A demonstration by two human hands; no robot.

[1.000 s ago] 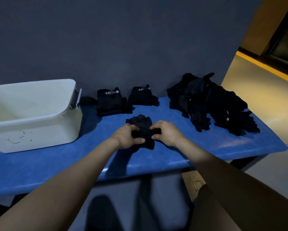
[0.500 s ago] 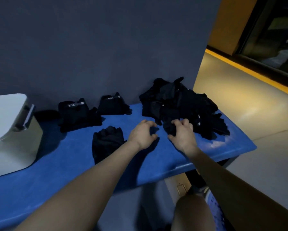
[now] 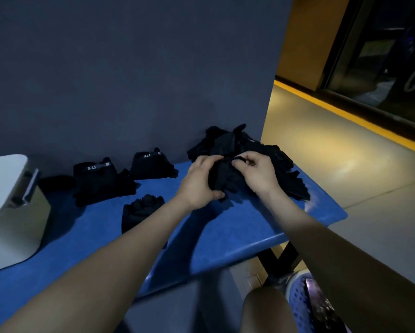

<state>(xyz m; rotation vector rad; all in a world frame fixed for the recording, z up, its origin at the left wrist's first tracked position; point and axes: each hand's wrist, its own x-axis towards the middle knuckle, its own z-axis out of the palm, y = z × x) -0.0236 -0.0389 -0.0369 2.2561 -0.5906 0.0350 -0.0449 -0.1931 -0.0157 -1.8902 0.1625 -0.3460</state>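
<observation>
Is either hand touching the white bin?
No, the left hand and right hand both grip the black glove pile, well apart from the white bin.

Both hands leave the folded glove point(image 3: 142, 212) on the desk point(image 3: 237, 236) and now the left hand point(image 3: 199, 186) and right hand point(image 3: 256, 174) grip gloves in the black pile point(image 3: 237, 159).

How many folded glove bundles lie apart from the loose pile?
3: left bundle and middle bundle at the back, front bundle just before them. The pile may hide more.
</observation>
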